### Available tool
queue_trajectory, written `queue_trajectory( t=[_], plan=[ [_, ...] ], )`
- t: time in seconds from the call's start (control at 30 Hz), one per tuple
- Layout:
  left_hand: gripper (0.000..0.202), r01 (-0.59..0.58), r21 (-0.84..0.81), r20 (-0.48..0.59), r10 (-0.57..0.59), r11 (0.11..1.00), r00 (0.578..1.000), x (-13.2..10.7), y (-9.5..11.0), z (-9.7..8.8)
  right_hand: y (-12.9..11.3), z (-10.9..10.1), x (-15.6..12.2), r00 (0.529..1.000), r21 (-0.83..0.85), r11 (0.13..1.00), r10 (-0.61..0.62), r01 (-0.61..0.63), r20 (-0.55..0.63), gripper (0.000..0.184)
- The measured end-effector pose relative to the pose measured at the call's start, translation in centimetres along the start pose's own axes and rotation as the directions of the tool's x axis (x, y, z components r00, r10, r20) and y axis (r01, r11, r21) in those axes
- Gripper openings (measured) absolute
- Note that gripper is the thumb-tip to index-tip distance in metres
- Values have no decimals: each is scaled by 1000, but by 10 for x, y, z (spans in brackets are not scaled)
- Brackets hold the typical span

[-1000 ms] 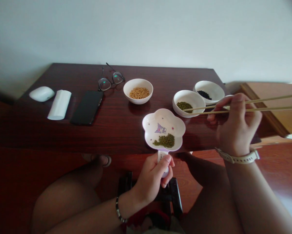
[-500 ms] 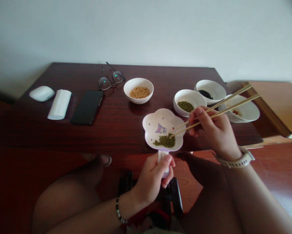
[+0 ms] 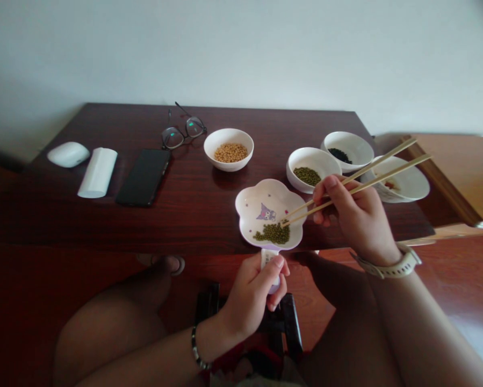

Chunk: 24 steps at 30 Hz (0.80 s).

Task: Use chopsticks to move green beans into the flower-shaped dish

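My left hand (image 3: pixel 257 293) is closed round the handle of a white flower-shaped dish (image 3: pixel 251 201) with a purple cartoon figure inside. Green mung beans (image 3: pixel 274 233) lie in a patch at the dish's near side. Between the fingers of my right hand (image 3: pixel 352 215) is a pair of wooden chopsticks (image 3: pixel 370 184), their tips down at the edge of the beans. Whether the tips pinch a bean I cannot tell. Just beyond my right fingers stands a white bowl (image 3: pixel 295 161) of mung beans, partly covered by the hand.
A bowl (image 3: pixel 210 152) of yellow soybeans stands mid-table. At the right are a bowl (image 3: pixel 358 144) with dark contents and a bowl (image 3: pixel 416 185) with small reddish bits. Glasses (image 3: pixel 184 134), a black phone (image 3: pixel 143 177), a white cylinder (image 3: pixel 98 173) and a rounded white object (image 3: pixel 67 155) lie leftward.
Almost nothing differs. The view has shifted very slightly, while both hands, the chopsticks and the dish keep their places.
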State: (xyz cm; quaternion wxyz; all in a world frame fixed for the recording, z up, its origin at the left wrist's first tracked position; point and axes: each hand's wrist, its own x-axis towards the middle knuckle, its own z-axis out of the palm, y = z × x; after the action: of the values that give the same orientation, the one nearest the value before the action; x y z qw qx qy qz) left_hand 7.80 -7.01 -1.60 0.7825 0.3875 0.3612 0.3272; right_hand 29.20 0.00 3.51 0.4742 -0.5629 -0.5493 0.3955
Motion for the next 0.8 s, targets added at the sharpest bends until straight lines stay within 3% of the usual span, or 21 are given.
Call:
queue_trajectory(
  t=[0.8],
  plan=[
    [36, 16, 24, -9, -16, 1000, 1000, 0, 2, 1, 0, 2, -2, 1000, -13, 1000, 18, -18, 2, 45]
  ],
)
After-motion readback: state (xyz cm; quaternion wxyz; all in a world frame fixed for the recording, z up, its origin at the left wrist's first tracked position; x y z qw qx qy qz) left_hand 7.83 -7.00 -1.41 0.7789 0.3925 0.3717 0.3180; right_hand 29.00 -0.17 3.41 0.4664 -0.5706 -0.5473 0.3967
